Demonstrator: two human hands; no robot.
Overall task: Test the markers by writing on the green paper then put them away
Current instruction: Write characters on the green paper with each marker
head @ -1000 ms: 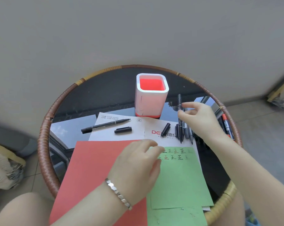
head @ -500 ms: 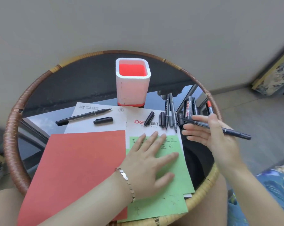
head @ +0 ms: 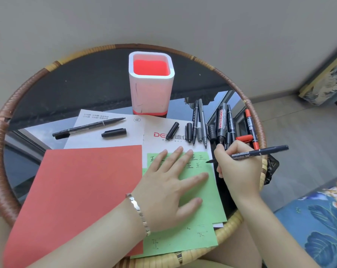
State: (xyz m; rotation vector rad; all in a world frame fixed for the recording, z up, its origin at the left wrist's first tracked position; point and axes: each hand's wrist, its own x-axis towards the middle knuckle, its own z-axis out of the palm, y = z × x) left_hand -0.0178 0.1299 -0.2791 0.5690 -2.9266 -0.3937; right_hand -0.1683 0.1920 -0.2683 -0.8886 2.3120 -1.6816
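I see a plain grey wall point(head: 163, 18) behind the round rattan-rimmed glass table point(head: 1, 151), grey tiled floor point(head: 303, 136) to the right, and blue floral fabric point(head: 318, 219) near right.

You had two hands point(head: 169, 182) in view, one pen holder point(head: 151, 84), one red sheet point(head: 76, 190), two green sheets point(head: 206, 192); cluster of markers point(head: 202, 122) too overlapped to count.

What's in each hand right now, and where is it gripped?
Right hand holds a black marker near its tip end, pointing at the green paper. Left hand holds nothing; it lies flat on that paper.
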